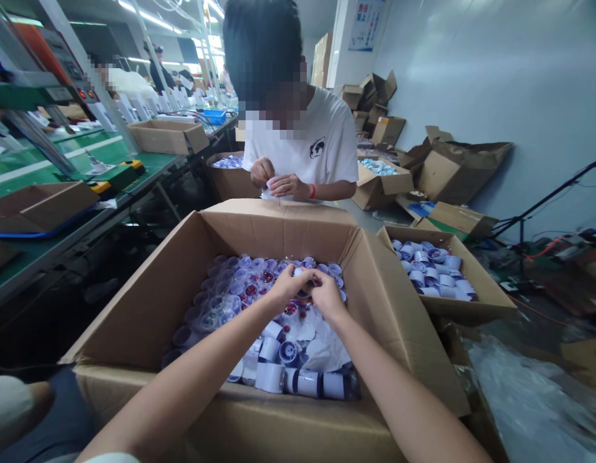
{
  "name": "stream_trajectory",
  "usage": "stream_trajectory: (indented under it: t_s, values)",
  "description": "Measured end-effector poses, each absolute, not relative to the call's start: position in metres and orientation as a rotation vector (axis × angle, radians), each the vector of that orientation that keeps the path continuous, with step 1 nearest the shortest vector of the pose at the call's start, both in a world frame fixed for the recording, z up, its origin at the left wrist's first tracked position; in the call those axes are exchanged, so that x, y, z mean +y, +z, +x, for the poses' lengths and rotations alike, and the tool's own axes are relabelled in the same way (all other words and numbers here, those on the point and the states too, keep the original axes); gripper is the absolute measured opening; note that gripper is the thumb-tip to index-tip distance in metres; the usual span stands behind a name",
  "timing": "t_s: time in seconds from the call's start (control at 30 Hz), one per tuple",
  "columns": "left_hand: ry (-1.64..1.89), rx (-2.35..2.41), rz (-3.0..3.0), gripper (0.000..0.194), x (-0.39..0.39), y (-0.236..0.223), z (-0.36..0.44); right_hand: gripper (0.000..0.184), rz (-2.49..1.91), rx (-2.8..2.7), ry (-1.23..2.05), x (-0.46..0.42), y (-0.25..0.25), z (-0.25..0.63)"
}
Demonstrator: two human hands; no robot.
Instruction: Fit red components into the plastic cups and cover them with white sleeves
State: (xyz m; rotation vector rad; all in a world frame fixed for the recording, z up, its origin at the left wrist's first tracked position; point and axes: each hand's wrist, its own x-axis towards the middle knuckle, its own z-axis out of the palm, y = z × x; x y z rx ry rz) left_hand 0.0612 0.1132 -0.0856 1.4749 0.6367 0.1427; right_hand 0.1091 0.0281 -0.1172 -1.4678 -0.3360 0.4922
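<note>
Both of my hands are over a large open cardboard box (408, 315), fingers closed around a small round white plastic cup (303, 294). My left hand (288, 285) grips it from the left, and my right hand (327, 297) pinches its right side; the fingers hide most of it. Below and beyond them, rows of translucent cups (237, 283) fill the back and left of the box. Small shiny red pieces (290, 310) lie among these. Nearer to me are white cylinders with dark insides (270, 379), beside crumpled white sheets (324, 344).
Across the box stands a co-worker (302, 138), both hands on a small white piece. A smaller carton (485, 312) of white cylinders is at right, near plastic film (529, 392). Along the left runs a green workbench (155, 164). Cartons (452, 167) pile against the wall.
</note>
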Motion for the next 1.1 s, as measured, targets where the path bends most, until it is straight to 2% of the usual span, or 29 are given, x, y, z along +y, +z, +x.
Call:
stream_trajectory:
  t_s: [0.1, 0.37, 0.63, 0.8, 0.97, 1.1]
  values:
    - [0.217, 0.628, 1.557, 0.025, 0.114, -0.083, 0.061, 0.042, -1.354, -0.158, 0.594, 0.031, -0.110, 0.103]
    - [0.293, 0.641, 1.587, 0.021, 0.116, -0.078, 0.059, 0.048, -1.255, 0.046, 0.594, 0.043, -0.094, 0.080]
    - [0.251, 0.631, 1.598, 0.022, 0.117, -0.078, 0.059, 0.046, -1.392, -0.243, 0.460, 0.038, -0.112, 0.092]
    - [0.144, 0.597, 1.527, 0.021, 0.124, -0.073, 0.059, 0.063, -1.404, -0.316, 0.455, 0.035, -0.113, 0.101]
    - [0.079, 0.458, 1.310, 0.028, 0.136, -0.072, 0.062, 0.046, -1.364, -0.389, 0.526, 0.034, -0.096, 0.101]
    - [0.115, 0.456, 1.198, 0.032, 0.140, -0.079, 0.064, 0.046, -1.285, -0.337, 0.666, 0.032, -0.095, 0.098]
